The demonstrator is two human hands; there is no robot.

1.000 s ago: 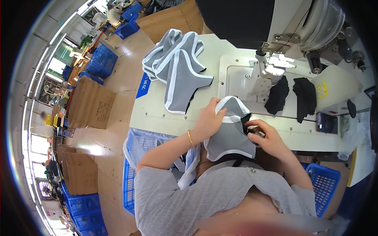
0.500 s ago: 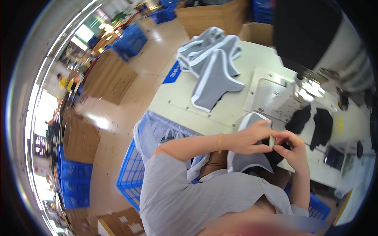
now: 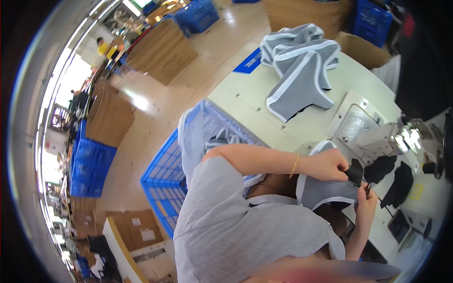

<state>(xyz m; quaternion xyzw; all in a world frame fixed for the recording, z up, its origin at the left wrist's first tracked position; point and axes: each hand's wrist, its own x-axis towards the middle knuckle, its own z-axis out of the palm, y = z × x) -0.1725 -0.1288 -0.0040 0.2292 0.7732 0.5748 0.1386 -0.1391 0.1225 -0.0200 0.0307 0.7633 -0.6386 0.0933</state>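
My left hand [image 3: 329, 165] is closed on the edge of a small black fabric piece [image 3: 355, 171], just above a grey garment piece with white edging [image 3: 322, 191]. The grey piece hangs over the near table edge, partly hidden by my left hand and forearm. Just right of it, my right hand [image 3: 365, 203] is closed around a small dark tool [image 3: 368, 188] that looks like thread snips; its lower part is hidden in the fingers. A sewing machine [image 3: 377, 137] stands beyond my hands. Two black fabric scraps, one of them a long dark piece [image 3: 398, 185], lie to the right.
More grey pieces with white edging [image 3: 302, 87] are heaped on the far part of the pale table [image 3: 276, 134]. At my left stands a blue basket [image 3: 163, 186] with a plastic liner and fabric inside. Cardboard boxes [image 3: 111, 113] and blue crates [image 3: 89, 162] line the floor beyond.
My hands were together at a small pale strip; now they are slightly apart, with black fabric in the left and a dark tool visible in the right. The view has shifted leftward.
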